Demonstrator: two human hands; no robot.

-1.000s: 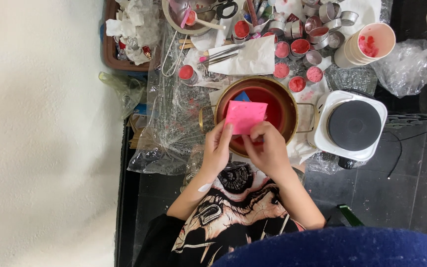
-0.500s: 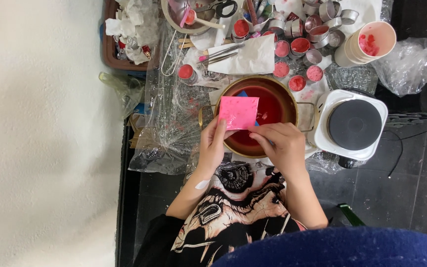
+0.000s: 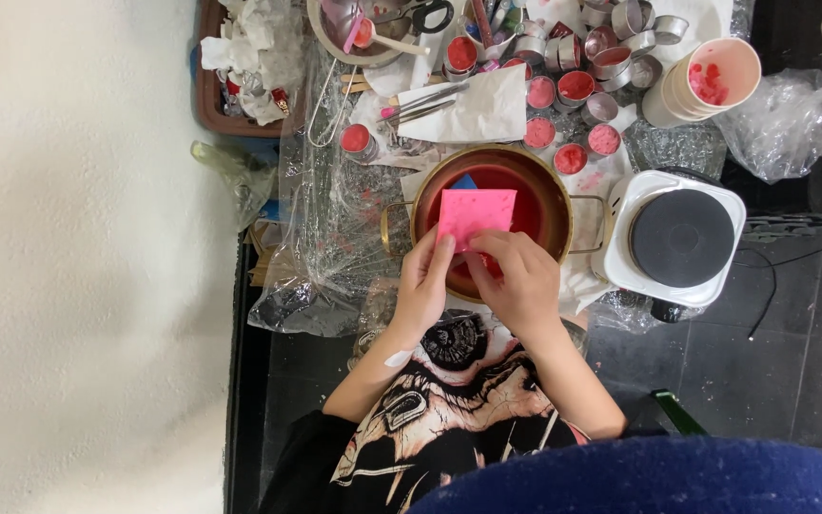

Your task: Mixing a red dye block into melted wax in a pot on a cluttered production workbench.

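While the person leans over the desk (image 3: 792, 381), the left hand (image 3: 422, 286) and the right hand (image 3: 518, 282) each pinch the near edge of a pink square sheet (image 3: 476, 215), holding it just above a brass pot (image 3: 556, 187) of red liquid. Beside the pot stands a white hot plate (image 3: 679, 238). Farther off, small metal tins (image 3: 575, 88) hold red wax, and a stack of paper cups (image 3: 706, 80) holds pink bits.
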